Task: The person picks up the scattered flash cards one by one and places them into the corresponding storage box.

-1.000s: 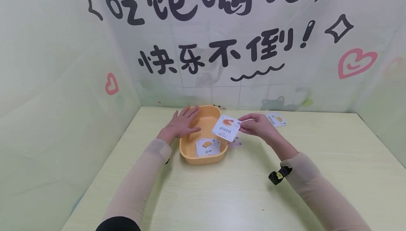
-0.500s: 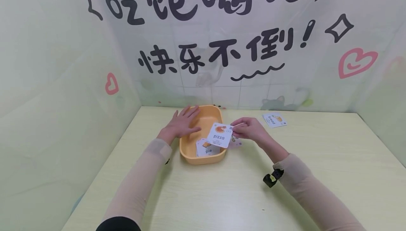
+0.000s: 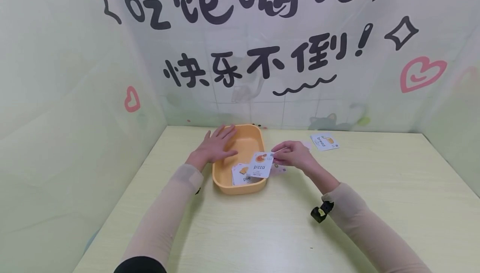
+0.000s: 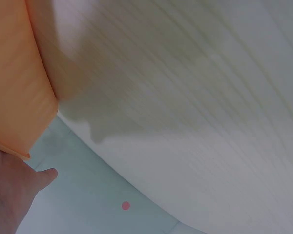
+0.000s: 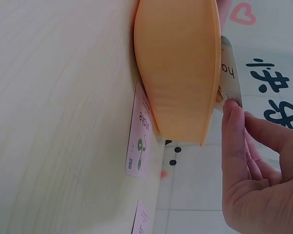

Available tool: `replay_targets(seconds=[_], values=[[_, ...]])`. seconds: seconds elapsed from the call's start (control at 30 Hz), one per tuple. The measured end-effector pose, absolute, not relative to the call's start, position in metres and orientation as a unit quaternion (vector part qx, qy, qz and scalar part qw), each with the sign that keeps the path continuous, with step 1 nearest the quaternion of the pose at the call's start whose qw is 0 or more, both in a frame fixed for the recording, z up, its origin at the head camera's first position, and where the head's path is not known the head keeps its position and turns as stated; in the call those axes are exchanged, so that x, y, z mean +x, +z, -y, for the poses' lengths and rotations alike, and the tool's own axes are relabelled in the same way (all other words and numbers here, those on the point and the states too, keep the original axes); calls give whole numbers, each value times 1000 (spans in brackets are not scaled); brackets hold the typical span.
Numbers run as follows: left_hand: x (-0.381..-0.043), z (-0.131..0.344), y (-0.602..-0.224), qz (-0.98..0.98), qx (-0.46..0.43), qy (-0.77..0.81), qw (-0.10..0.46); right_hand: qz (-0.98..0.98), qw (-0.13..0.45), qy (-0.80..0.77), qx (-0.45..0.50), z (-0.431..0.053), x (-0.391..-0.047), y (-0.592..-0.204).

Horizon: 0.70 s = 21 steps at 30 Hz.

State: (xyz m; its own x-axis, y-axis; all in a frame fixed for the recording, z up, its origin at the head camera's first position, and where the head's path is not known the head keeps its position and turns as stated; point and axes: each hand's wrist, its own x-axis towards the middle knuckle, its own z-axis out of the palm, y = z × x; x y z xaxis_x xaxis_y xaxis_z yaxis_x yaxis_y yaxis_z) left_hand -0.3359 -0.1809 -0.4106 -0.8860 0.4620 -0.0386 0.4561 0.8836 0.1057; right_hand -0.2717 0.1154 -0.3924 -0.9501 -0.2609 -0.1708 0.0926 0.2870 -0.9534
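A white card printed "pizza" (image 3: 260, 165) is pinched at its right edge by my right hand (image 3: 296, 155). It hangs over the right rim of an orange plastic basin (image 3: 240, 190) and partly covers a "pie" card (image 3: 240, 176) lying inside. From the right wrist view, the side of the held card facing the camera (image 5: 229, 73) shows the letters "ha" and part of a picture; my right hand (image 5: 259, 165) holds it just beyond the rim. With spread fingers, my left hand (image 3: 215, 146) rests on the basin's left rim; in the left wrist view only part of that hand (image 4: 14, 187) shows.
On the table right of the basin lies a pink "snake" card (image 5: 139, 134), partly hidden in the head view. Another pink card (image 5: 140, 219) is farther along. A "bread" card (image 3: 324, 141) lies at the back right. A printed cloth wall (image 3: 240, 110) stands behind the table.
My right hand has moved left and toward me, carrying the pizza card from beside the basin to over the pie card. My left hand has stayed in place.
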Motion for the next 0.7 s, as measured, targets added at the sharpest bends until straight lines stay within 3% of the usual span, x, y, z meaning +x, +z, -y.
replay_targets(seconds=[0.7], values=[[-333,180,-408,-971,230,52,38,-798,158,-579,-55,-126,-270,-398]])
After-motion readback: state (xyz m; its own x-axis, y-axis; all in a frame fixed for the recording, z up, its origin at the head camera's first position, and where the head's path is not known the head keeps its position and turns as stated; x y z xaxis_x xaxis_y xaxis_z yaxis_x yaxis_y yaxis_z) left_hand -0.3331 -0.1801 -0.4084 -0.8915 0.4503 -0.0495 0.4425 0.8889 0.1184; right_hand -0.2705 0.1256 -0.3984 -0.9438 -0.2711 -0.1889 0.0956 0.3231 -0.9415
